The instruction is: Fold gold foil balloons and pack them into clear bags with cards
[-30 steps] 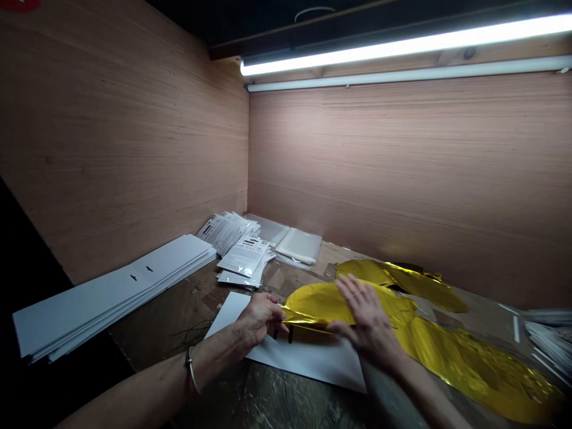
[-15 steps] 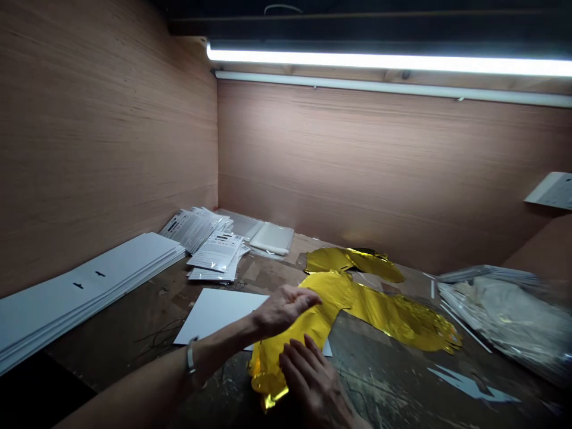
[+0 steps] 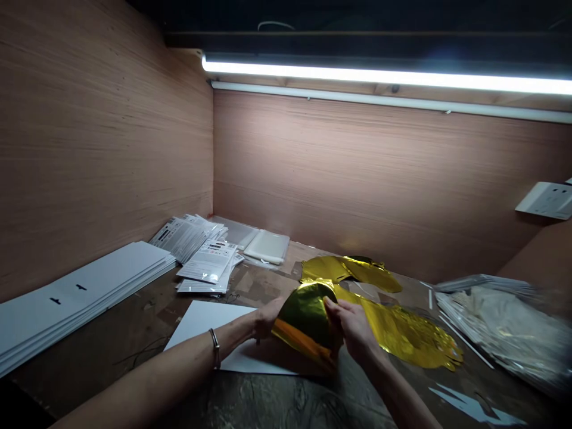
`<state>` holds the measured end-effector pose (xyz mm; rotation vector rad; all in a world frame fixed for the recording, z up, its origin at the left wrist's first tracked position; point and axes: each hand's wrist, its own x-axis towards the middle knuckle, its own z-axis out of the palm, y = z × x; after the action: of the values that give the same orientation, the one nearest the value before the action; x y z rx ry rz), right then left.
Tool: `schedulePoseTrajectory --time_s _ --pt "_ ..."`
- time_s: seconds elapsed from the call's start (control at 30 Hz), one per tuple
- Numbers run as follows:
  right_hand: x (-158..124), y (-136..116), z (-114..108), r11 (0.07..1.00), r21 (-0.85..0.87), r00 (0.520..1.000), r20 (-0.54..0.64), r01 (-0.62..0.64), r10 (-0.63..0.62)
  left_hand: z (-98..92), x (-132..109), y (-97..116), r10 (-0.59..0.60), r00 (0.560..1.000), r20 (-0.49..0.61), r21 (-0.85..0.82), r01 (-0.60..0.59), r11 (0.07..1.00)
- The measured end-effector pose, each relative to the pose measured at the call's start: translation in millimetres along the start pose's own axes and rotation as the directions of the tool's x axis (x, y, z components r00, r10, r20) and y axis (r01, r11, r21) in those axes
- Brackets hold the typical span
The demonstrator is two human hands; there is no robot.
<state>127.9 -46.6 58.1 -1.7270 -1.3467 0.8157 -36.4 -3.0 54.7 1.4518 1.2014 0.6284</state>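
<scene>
A flat gold foil balloon (image 3: 308,313), folded over on itself, is lifted between my two hands above the white sheet (image 3: 192,328). My right hand (image 3: 353,325) pinches its upper right edge between thumb and fingers. On the left side my left hand (image 3: 267,319) grips it, with the fingers mostly hidden behind the foil. More flat gold foil balloons lie just beyond: one (image 3: 406,328) stretches out to the right, and others (image 3: 370,274) rest near the back wall. The white sheet lies flat on the worn table under my left forearm.
Long white card strips (image 3: 89,280) are stacked along the left wall. Printed packets (image 3: 210,262) and clear plastic bags (image 3: 268,245) lie at the back left. A pile of plastic bags (image 3: 504,322) and a cut white scrap (image 3: 473,405) sit at right.
The near balloon, lying flat under my hands before, is now raised and folded. My right hand has moved up and right from its near end and now pinches its edge.
</scene>
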Motion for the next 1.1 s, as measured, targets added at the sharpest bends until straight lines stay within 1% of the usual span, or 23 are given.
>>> schedulePoseTrajectory --time_s 0.03,0.07,0.13,0.17,0.2,0.27,0.33,0.37,0.43,0.47,0.53,0.6,0.7,0.73,0.77,0.8,0.83,0.87,0.9,0.93,0.97,1.0,1.1 --pt "16.4 4.6 -1.1 0.998 -0.055 0.998 -0.04 -0.042 0.04 -0.7 4.7 1.1 -0.007 0.997 0.081 -0.062 0.012 0.998" --pt "31.1 10.1 -1.4 0.992 -0.109 0.996 -0.067 -0.068 0.061 -1.3 9.3 1.7 0.002 0.981 0.195 -0.154 0.029 0.988" --pt "53.4 22.2 -0.3 0.971 -0.215 0.991 -0.104 -0.108 0.087 -1.9 17.6 0.8 0.045 0.917 0.397 -0.352 0.107 0.93" --pt "61.0 27.6 0.8 0.953 -0.275 0.988 -0.124 -0.128 0.097 -1.8 21.3 -0.6 0.072 0.891 0.448 -0.427 0.143 0.893" --pt "66.3 32.1 2.0 0.931 -0.335 0.985 -0.14 -0.145 0.104 -1.3 24.7 -2.7 0.091 0.883 0.461 -0.469 0.155 0.869" --pt "71.9 37.5 3.9 0.879 -0.445 0.981 -0.16 -0.171 0.109 1.2 31.2 -7.7 0.059 0.928 0.369 -0.423 0.111 0.899" --pt "73.4 38.3 5.1 0.823 -0.538 0.979 -0.171 -0.184 0.107 5.1 37.4 -12.8 -0.013 0.976 0.218 -0.295 0.079 0.952" --pt "73.4 37.4 5.5 0.794 -0.577 0.979 -0.176 -0.189 0.105 7.3 40.3 -15.1 -0.051 0.988 0.147 -0.229 0.084 0.97" --pt "72.4 34.2 6.9 0.736 -0.647 0.976 -0.197 -0.199 0.091 11.6 45.6 -19.0 -0.099 0.994 0.036 -0.135 0.103 0.985" --pt "71.4 32.4 7.9 0.705 -0.679 0.974 -0.214 -0.206 0.078 13.3 47.7 -20.5 -0.1 0.995 0.004 -0.104 0.1 0.99" --pt "68.1 29.3 11.1 0.645 -0.734 0.967 -0.252 -0.211 0.03 15.6 50.4 -22.3 -0.085 0.995 -0.044 -0.033 0.084 0.996" --pt "63.5 28.1 15.0 0.594 -0.785 0.962 -0.265 -0.176 -0.065 16.3 50.2 -21.0 -0.058 0.996 -0.068 0.033 0.06 0.998" --pt "57.4 30.9 19.3 0.528 -0.848 0.954 -0.195 -0.048 -0.227 17.6 42.3 -10.9 -0.019 0.995 -0.102 0.119 0.031 0.992" --pt "56.3 32.7 19.9 0.511 -0.859 0.951 -0.164 -0.008 -0.261 19.0 37.4 -6.1 0.013 0.992 -0.129 0.158 0.008 0.987" --pt "55.7 34.7 20.1 0.499 -0.866 0.949 -0.139 0.021 -0.282 21.1 31.5 -1.3 0.086 0.986 -0.145 0.234 -0.05 0.971" --pt "55.6 36.7 20.2 0.493 -0.869 0.948 -0.123 0.04 -0.293 23.9 24.8 2.6 0.204 0.971 -0.122 0.348 -0.151 0.925" --pt "55.8 38.5 20.2 0.491 -0.869 0.948 -0.113 0.051 -0.298 27.1 17.7 4.9 0.346 0.938 -0.032 0.477 -0.289 0.83" --pt "56.1 40.0 20.4 0.494 -0.867 0.947 -0.11 0.056 -0.301 30.4 10.6 5.1 0.464 0.877 0.124 0.581 -0.443 0.682" --pt "56.3 41.0 20.7 0.502 -0.863 0.947 -0.112 0.057 -0.3 33.6 4.0 3.1 0.518 0.797 0.31 0.631 -0.58 0.515" --pt "56.6 41.6 21.1 0.513 -0.857 0.948 -0.117 0.054 -0.296 36.2 -1.7 -0.8 0.504 0.721 0.476 0.626 -0.68 0.382" --pt "56.9 41.8 21.5 0.528 -0.848 0.949 -0.126 0.048 -0.289 38.1 -6.3 -6.0 0.452 0.671 0.588 0.597 -0.737 0.318" --pt "57.5 41.7 21.6 0.547 -0.836 0.95 -0.139 0.039 -0.279 39.3 -9.7 -11.7 0.404 0.648 0.646 0.577 -0.761 0.297" --pt "63.5 39.9 18.0 0.63 -0.776 0.956 -0.207 -0.031 -0.209 39.0 -13.8 -23.3 0.337 0.659 0.672 0.574 -0.752 0.324"
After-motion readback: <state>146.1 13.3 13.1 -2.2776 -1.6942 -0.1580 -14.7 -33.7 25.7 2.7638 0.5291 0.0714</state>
